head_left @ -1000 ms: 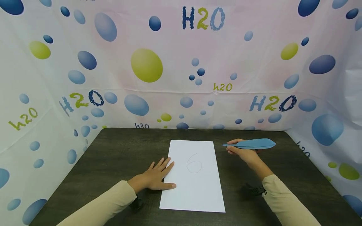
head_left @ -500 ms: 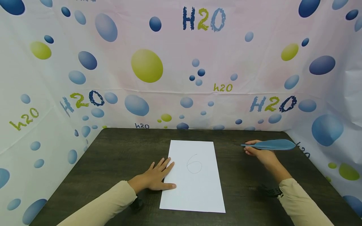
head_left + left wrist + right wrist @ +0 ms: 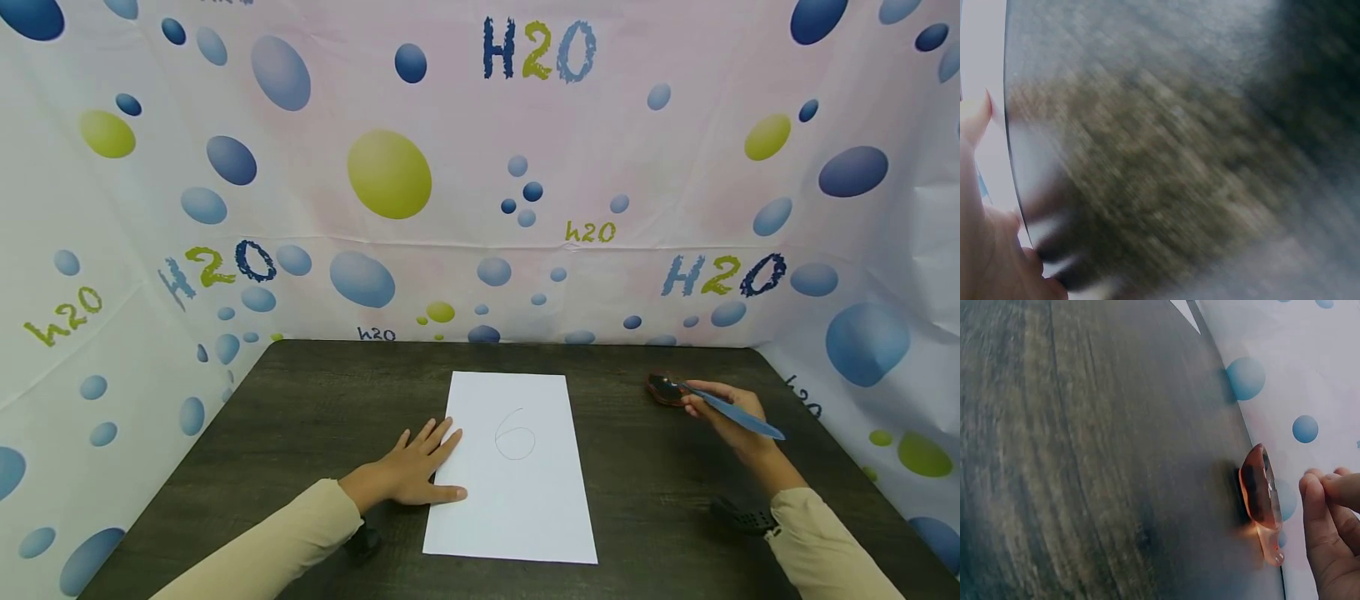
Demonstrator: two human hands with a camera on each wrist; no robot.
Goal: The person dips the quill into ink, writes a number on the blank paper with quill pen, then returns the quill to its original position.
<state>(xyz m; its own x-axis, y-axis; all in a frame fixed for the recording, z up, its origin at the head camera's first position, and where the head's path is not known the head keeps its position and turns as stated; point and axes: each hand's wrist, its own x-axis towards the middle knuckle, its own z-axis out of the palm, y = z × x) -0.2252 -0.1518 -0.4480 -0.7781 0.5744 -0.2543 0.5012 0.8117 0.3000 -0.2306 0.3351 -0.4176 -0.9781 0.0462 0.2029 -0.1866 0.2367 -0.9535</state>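
My left hand (image 3: pixel 411 469) lies flat with fingers spread, over the left edge of a white sheet of paper (image 3: pixel 525 517). A thin pencil-like line forms a "6" (image 3: pixel 515 443) on that sheet. To the right, my right hand (image 3: pixel 733 432) pinches a blue feather quill pen (image 3: pixel 756 423) near its point. The quill slants, its tip at a small reddish-brown translucent dish (image 3: pixel 664 390) of dark liquid; whether it touches the liquid I cannot tell. In the right wrist view the dish (image 3: pixel 1261 487) shows a short handle, beside my pinched fingers (image 3: pixel 1314 500); the quill is not discernible there.
A dark wood-patterned table (image 3: pixel 337 392) carries everything. Behind it and at both sides hangs a white sheet (image 3: pixel 465 125) printed with bubbles and "H2O". Dark wrist cameras sit under both sleeves. The left wrist view is mostly blurred tabletop.
My right hand has moved right with the quill, which has turned from level to slanting, tip at the dish. The dish now shows from behind the hand. My left hand has stayed put.
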